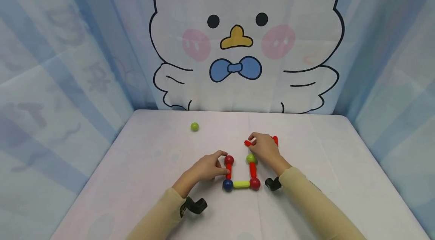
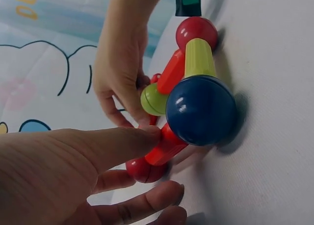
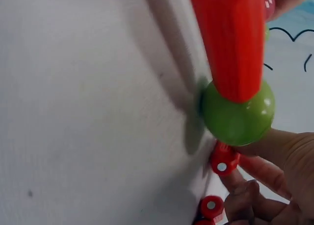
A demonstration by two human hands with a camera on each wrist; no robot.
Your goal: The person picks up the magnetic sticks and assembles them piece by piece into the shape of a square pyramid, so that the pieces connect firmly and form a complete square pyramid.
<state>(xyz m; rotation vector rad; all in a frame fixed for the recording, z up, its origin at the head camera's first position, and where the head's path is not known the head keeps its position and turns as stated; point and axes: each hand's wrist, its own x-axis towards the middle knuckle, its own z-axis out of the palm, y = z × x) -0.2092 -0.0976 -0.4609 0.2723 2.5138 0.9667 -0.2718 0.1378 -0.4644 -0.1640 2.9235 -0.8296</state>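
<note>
A U-shaped frame of magnetic sticks and balls lies on the table. Its left side is a red stick [image 2: 166, 147] between a red ball [image 1: 229, 160] and a dark blue ball [image 1: 227, 185]. A yellow-green stick [image 1: 241, 184] joins the blue ball to another red ball [image 1: 255, 183]. From there a second red stick [image 1: 253, 170] runs to a green ball [image 1: 250, 158]. My left hand [image 1: 206, 167] holds the left red stick, thumb on it, fingers near its red ball. Just beyond the green ball, my right hand [image 1: 266, 148] pinches a loose red stick [image 3: 224, 159].
Another red stick [image 1: 275, 140] lies behind the right hand. A lone green ball [image 1: 195, 126] sits toward the table's back left. Patterned cloth [image 1: 238, 93] hangs behind the table [image 1: 163, 134]. Black wrist mounts [image 1: 196, 206] protrude from both sleeves.
</note>
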